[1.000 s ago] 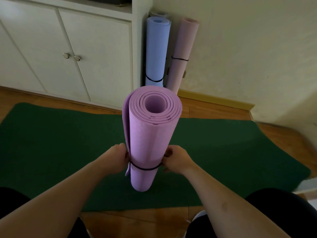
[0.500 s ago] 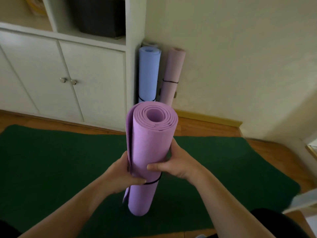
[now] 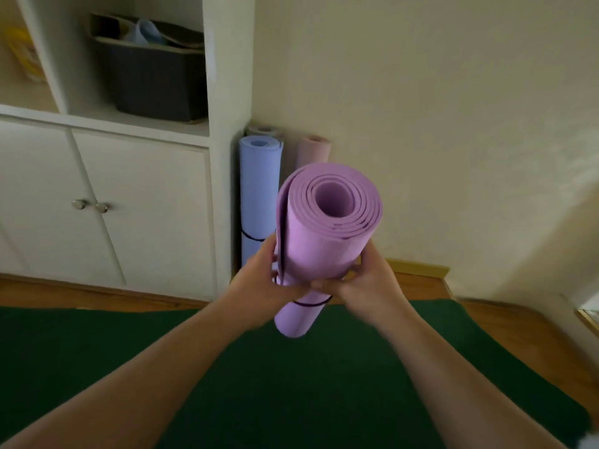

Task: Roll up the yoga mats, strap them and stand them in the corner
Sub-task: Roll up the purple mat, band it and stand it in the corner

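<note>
A rolled purple yoga mat [image 3: 319,241] is upright in the air above the floor, its spiral top end facing me. A thin black strap [image 3: 311,304] circles it near the lower end. My left hand [image 3: 262,283] grips the roll's left side, and my right hand [image 3: 366,286] grips its right side, fingers curled round it. In the corner behind stand a rolled blue mat [image 3: 259,192] with a black strap, a rolled pink mat [image 3: 312,152], and a third roll [image 3: 264,129] mostly hidden behind the blue one.
A dark green mat [image 3: 291,377] lies flat on the wooden floor under my arms. A white cabinet [image 3: 136,215] with two knobbed doors stands left of the corner; a dark bin [image 3: 155,79] sits on its open shelf. A cream wall [image 3: 437,124] fills the right.
Both hands have lifted the purple roll off the green mat and carried it up and right, closer to the corner. The view has tilted up, showing more of the shelf.
</note>
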A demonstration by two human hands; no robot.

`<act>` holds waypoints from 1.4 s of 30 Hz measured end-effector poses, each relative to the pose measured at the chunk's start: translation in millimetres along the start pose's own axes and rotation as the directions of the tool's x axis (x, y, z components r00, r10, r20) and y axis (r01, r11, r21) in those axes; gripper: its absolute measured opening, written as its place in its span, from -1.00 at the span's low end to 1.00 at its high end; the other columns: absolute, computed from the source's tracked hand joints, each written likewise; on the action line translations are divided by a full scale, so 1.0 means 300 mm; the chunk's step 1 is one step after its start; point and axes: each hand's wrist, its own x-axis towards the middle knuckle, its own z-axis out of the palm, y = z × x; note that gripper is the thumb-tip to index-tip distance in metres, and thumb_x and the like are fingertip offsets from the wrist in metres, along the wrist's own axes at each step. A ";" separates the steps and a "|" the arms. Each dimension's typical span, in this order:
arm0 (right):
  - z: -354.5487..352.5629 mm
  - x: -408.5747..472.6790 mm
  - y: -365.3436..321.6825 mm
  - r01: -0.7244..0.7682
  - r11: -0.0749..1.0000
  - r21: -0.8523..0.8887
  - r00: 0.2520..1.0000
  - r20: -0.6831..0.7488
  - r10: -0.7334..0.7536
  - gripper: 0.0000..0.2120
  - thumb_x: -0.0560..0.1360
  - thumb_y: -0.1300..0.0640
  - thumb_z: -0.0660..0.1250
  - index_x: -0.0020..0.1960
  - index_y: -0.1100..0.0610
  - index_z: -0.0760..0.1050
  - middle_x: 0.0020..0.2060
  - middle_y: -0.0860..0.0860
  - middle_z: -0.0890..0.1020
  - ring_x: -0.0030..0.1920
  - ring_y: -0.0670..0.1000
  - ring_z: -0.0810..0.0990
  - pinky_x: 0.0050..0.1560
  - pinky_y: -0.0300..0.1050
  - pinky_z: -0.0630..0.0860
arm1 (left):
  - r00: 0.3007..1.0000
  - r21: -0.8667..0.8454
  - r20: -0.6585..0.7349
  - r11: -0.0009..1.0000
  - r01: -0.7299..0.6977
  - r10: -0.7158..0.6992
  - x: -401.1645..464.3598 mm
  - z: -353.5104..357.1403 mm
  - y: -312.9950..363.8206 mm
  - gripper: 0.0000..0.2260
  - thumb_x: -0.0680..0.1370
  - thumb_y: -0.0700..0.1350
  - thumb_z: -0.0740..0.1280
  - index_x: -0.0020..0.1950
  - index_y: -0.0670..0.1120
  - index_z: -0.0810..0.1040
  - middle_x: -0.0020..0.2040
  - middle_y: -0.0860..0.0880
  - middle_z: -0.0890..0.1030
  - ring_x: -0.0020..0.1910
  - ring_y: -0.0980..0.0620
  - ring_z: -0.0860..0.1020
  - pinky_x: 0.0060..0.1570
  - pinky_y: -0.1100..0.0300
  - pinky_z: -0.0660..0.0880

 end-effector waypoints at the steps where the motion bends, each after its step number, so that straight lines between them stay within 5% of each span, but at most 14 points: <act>1: -0.008 0.068 0.020 0.002 1.000 0.011 1.000 -0.030 -0.002 -0.10 0.23 0.21 0.76 0.42 -0.15 0.41 0.21 -0.24 0.65 0.22 -0.14 0.63 0.06 -0.14 0.70 | 1.000 -0.020 -0.009 1.000 0.001 -0.001 0.066 -0.004 0.017 -0.29 0.45 -0.02 0.62 0.48 0.19 0.33 0.25 0.24 0.55 0.23 0.13 0.59 0.08 0.15 0.63; 5: 0.006 0.355 0.114 -0.004 1.000 0.030 0.994 -0.110 0.008 -0.08 0.16 0.12 0.78 0.42 -0.07 0.43 0.18 -0.24 0.64 0.13 -0.19 0.64 -0.01 -0.19 0.68 | 0.999 -0.025 -0.032 0.999 0.029 -0.030 0.357 -0.015 0.021 -0.46 0.50 -0.14 0.56 0.39 0.06 0.40 0.16 0.12 0.58 0.12 0.15 0.58 -0.03 0.24 0.56; 10: 0.079 0.712 0.290 -0.125 0.990 0.058 0.984 -0.122 0.132 -0.07 0.15 0.23 0.79 0.42 0.02 0.45 0.19 -0.12 0.65 0.15 0.04 0.67 0.01 0.22 0.72 | 0.993 -0.027 -0.019 0.993 0.117 -0.118 0.688 -0.005 -0.112 -0.48 0.51 -0.21 0.52 0.38 0.06 0.40 0.11 0.03 0.62 0.10 0.00 0.63 0.12 0.05 0.63; 15: 0.153 0.949 0.400 -0.216 0.972 0.096 0.975 -0.033 0.220 -0.16 0.31 0.38 0.68 0.47 0.07 0.40 0.22 -0.06 0.62 0.19 0.18 0.66 -0.01 0.41 0.67 | 0.986 -0.019 -0.039 0.986 0.164 -0.165 0.912 -0.013 -0.247 -0.58 0.54 -0.29 0.45 0.26 0.04 0.40 0.03 -0.04 0.65 0.05 -0.09 0.66 0.08 -0.01 0.68; 25: 0.211 1.231 0.535 -0.213 0.977 0.016 0.976 0.056 0.212 -0.33 0.46 0.05 0.63 0.47 -0.01 0.40 0.27 -0.04 0.60 0.23 0.11 0.63 0.04 0.22 0.70 | 0.969 -0.098 -0.097 0.971 0.220 -0.229 1.129 -0.040 -0.434 -0.20 0.45 -0.29 0.48 0.62 0.07 0.26 0.30 0.00 0.58 0.22 -0.07 0.61 0.25 -0.12 0.61; 32: 0.227 1.248 0.631 -0.183 0.974 -0.130 0.983 -0.019 0.182 -0.26 0.50 -0.12 0.57 0.53 0.14 0.36 0.33 0.02 0.55 0.25 0.11 0.60 0.15 0.10 0.63 | 0.965 -0.044 -0.106 0.971 0.236 -0.240 1.140 -0.018 -0.467 -0.48 0.53 -0.28 0.46 0.43 0.00 0.40 0.16 -0.01 0.61 0.09 -0.01 0.61 -0.01 0.18 0.55; 35: 0.234 1.234 0.652 -0.177 0.974 -0.141 0.984 -0.053 0.171 -0.09 0.41 -0.14 0.64 0.57 0.17 0.29 0.37 0.05 0.52 0.26 0.11 0.59 0.23 0.11 0.63 | 0.964 -0.047 -0.117 0.971 0.236 -0.240 1.125 -0.018 -0.488 -0.53 0.52 -0.29 0.45 0.37 0.01 0.43 0.12 -0.03 0.63 0.07 -0.05 0.64 0.01 0.14 0.59; 42: 0.196 1.186 0.662 -0.196 0.973 -0.119 0.981 -0.026 0.195 -0.11 0.36 -0.09 0.69 0.52 0.12 0.32 0.33 -0.01 0.53 0.28 0.08 0.57 0.30 0.14 0.60 | 0.955 -0.032 -0.123 0.963 0.269 -0.270 1.082 -0.011 -0.510 -0.56 0.51 -0.33 0.47 0.26 -0.01 0.38 0.01 0.02 0.60 -0.07 0.07 0.61 -0.32 0.38 0.54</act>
